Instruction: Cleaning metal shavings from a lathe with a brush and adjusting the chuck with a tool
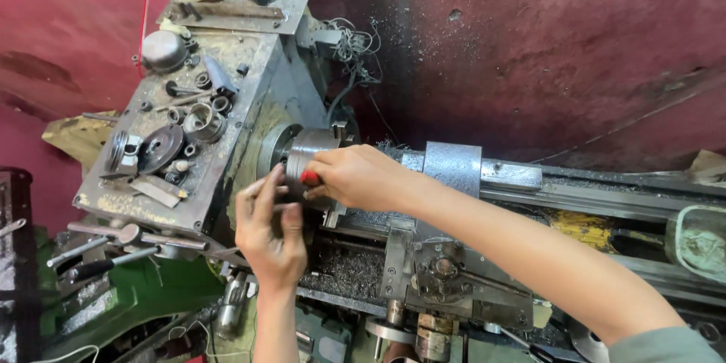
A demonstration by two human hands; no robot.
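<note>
A person's two bare hands work at the chuck (308, 153) of a grimy metal lathe (454, 257) set against a dark red wall (567, 45); the right hand (355, 178) reaches in from the right, its grip closed around a small red-handled tool (310, 178) held against the chuck's face; the left hand (268, 231) comes up from below, fingers (261, 193) spread and loosely curled just beside the chuck, touching its lower edge, though what it holds, if anything, cannot be told; the chuck sits at the lathe's left end, between the headstock and the grey carriage (452, 169); the flat top of the headstock (181, 144) is littered with loose rings, discs and bolts; metal shavings (344, 268) lie in the bed below the hands; levers with round knobs (98, 238) jut out at lower left above a green base (144, 291).
</note>
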